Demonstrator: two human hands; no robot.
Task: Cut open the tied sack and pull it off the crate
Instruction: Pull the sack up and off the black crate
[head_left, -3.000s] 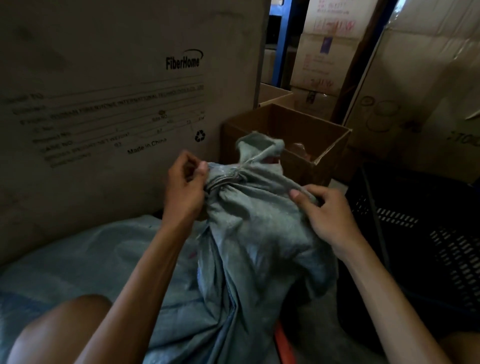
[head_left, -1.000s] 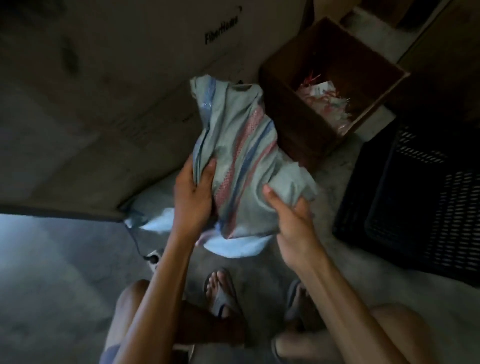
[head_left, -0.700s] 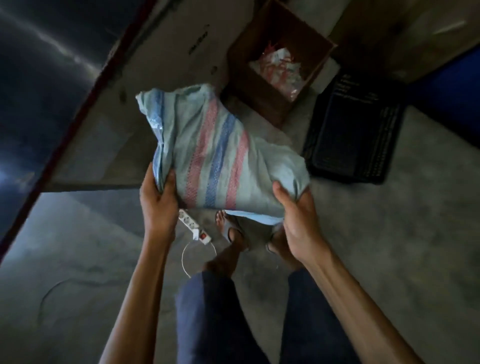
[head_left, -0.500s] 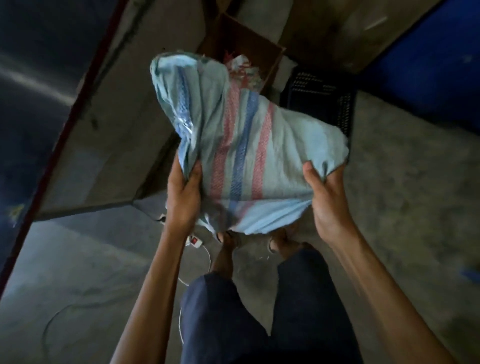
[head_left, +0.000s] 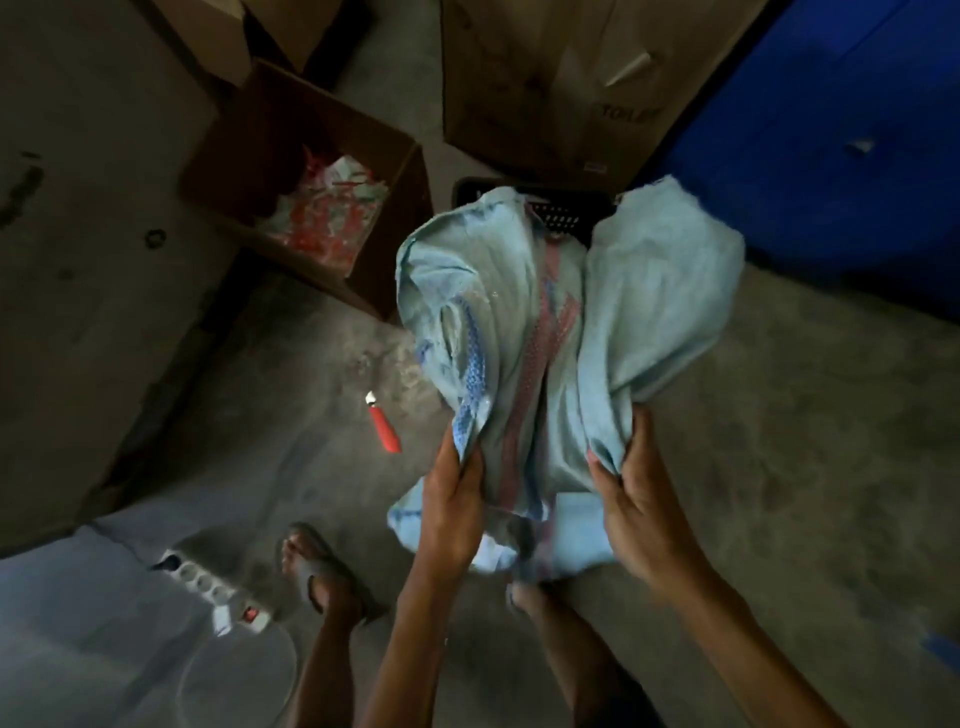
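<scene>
The pale blue woven sack (head_left: 550, 332) with red and blue stripes hangs crumpled in the air in front of me, above the floor. My left hand (head_left: 454, 499) grips its lower left edge. My right hand (head_left: 636, 499) grips its lower right fold. Behind the sack's top, only a strip of the black plastic crate (head_left: 558, 205) shows; the rest of it is hidden. A red-handled cutter (head_left: 383, 428) lies on the concrete floor to the left of the sack.
An open cardboard box (head_left: 311, 176) with red and white scraps stands at the upper left. Large cardboard cartons (head_left: 545, 88) rise behind, and a blue surface (head_left: 831, 145) at the right. A white power strip (head_left: 213, 590) lies by my sandalled left foot (head_left: 317, 566).
I have stood up with the sack in both hands. It swung from the left toward the right over the crate and bunched up; my hands came closer together.
</scene>
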